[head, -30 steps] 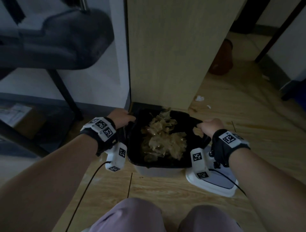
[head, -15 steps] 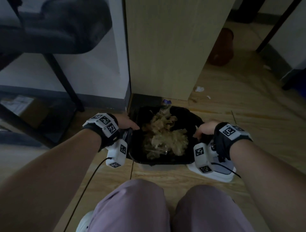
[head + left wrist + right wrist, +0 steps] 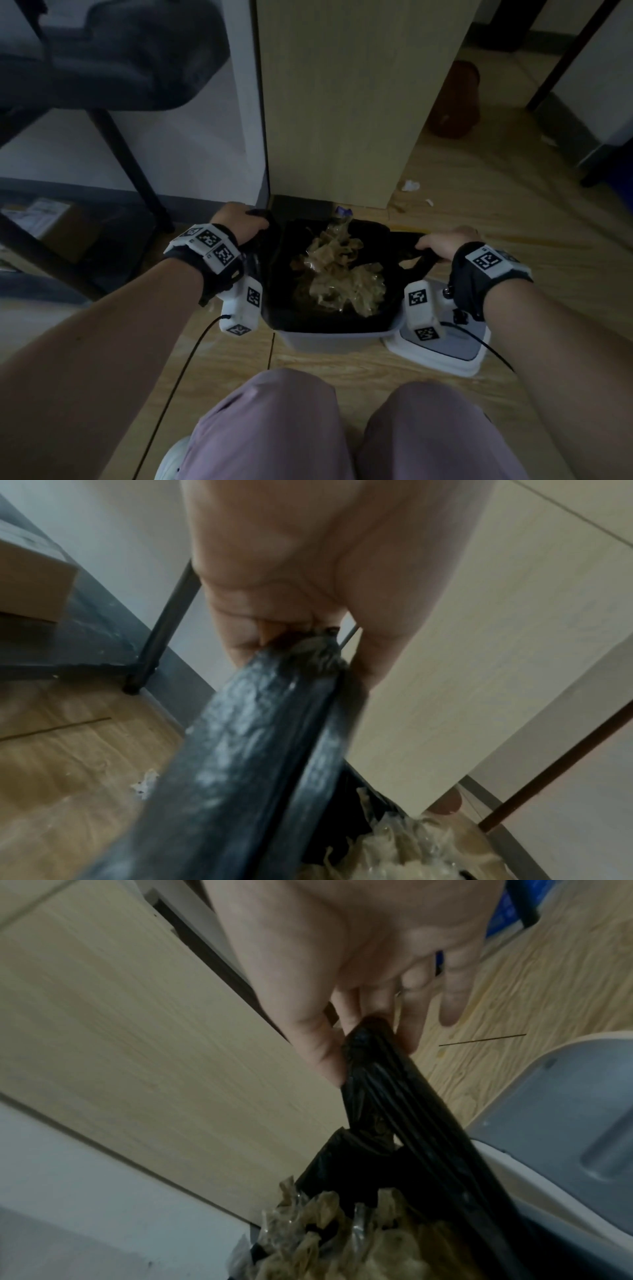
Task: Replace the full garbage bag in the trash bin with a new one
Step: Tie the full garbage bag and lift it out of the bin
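A black garbage bag [image 3: 287, 274] full of crumpled tan plastic waste [image 3: 339, 274] sits in a white trash bin [image 3: 329, 337] on the floor in front of my knees. My left hand [image 3: 239, 222] grips the bag's left handle [image 3: 274, 723], pulled out taut to the left. My right hand [image 3: 445, 240] pinches the right handle [image 3: 394, 1083] between thumb and fingers, stretched to the right. Both handles are drawn apart over the bin's mouth. The waste [image 3: 342, 1240] shows below the right handle.
The bin's white and grey lid [image 3: 445, 349] lies on the floor right of the bin. A light wood cabinet panel [image 3: 342, 102] stands just behind it. A dark chair [image 3: 102, 61] and its legs are at left, a cardboard box [image 3: 44, 219] beyond. Paper scraps [image 3: 410, 185] litter the floor.
Both hands have pulled the bag's handles outward and up from the bin's rim, spreading them further apart. My view has shifted closer, with my knees now below the bin.
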